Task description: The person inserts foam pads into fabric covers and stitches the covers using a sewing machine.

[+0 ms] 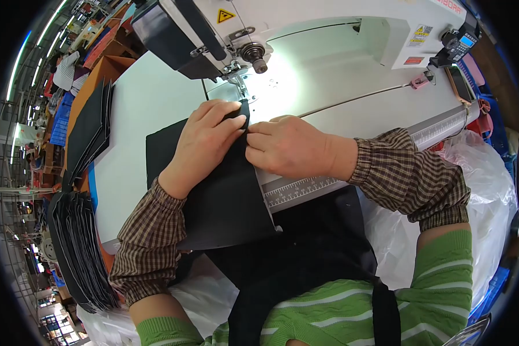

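Note:
A black fabric piece [219,196] lies on the white sewing table and hangs over its front edge. Its upper right edge reaches the presser foot [243,92] of the sewing machine [340,34]. My left hand [206,141] rests on the fabric, fingertips pressed together on the edge just below the foot. Close beside it, my right hand [288,144] pinches the same edge from the right with curled fingers. The fingertips of the two hands almost touch. The needle tip cannot be made out.
Black fabric pieces [89,130] lean at the table's left side, with a thick stack [78,248] below them. A ruler strip [305,190] runs along the front edge. A pink object [422,79] and a phone-like device [458,83] lie at the right. Clear plastic [478,167] hangs beside the table.

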A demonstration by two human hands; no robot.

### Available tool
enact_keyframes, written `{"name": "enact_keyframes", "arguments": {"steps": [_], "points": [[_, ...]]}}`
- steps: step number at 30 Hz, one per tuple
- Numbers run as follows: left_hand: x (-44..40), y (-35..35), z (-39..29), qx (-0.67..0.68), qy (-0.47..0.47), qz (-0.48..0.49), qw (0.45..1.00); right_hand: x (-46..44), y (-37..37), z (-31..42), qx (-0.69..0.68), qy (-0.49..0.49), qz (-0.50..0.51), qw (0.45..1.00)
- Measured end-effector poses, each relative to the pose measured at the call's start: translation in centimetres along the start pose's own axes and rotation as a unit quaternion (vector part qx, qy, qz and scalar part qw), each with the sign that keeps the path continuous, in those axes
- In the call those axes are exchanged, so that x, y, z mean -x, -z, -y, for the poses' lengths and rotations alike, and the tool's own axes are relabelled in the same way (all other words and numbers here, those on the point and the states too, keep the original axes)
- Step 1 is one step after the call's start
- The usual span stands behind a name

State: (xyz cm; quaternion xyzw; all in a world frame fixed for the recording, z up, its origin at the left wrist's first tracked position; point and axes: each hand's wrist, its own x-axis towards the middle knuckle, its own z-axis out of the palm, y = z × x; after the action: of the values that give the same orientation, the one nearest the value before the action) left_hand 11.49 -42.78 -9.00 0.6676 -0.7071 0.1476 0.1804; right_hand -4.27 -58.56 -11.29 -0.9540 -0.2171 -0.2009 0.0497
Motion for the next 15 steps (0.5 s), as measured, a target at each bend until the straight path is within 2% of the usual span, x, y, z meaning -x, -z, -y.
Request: {"name": "enact_keyframes", "arguments": {"steps": [1, 5, 10, 15], "points": [[-0.1, -0.2, 0.1, 0.001, 0.003, -0.002, 1.000, 0.1, 0.0, -0.1, 0.000, 0.002, 0.003, 1.000], [0.3, -0.7, 1.0, 0.035, 0.028, -0.010, 0.999, -0.3, -0.6, -0.5, 0.013, 0.003, -0.105, 0.994], [0.3, -1.0, 1.5, 0.046, 0.053, -0.019, 0.997, -0.8, -1.0, -0.9, 0.040, -0.007, -0.142, 0.989], [0.2, -0.7, 1.6, -0.001, 0.035, -0.028, 0.999, -1.0, -0.8, -0.9, 0.047, -0.024, -0.100, 0.994]]}}
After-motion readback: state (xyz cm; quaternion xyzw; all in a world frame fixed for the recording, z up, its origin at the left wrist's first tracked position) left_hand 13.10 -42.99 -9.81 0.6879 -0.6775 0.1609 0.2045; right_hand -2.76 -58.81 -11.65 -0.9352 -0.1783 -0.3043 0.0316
